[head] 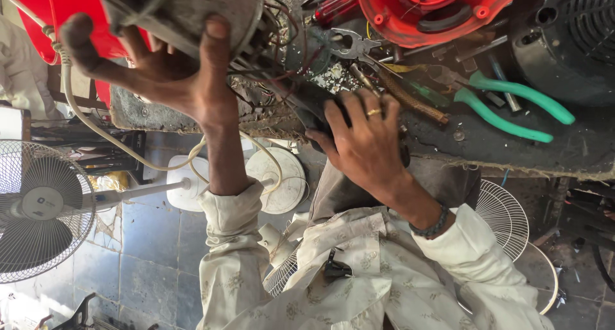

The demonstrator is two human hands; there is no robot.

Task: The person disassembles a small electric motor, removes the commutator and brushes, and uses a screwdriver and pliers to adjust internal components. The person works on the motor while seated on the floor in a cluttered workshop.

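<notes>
Now your left hand [160, 74] grips wide the grey, dusty fan motor [186, 9] with tangled wires at the workbench [512, 150] edge, your right hand [365, 138] presses on a dark part [307, 109], grip not clear, green-handled pliers [512, 106] near.

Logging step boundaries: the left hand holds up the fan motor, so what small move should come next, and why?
Probably bring the right hand up to steady the motor: the left hand alone grips it above the bench edge, its wires trail loose, and the right hand only rests on a dark part.
</notes>
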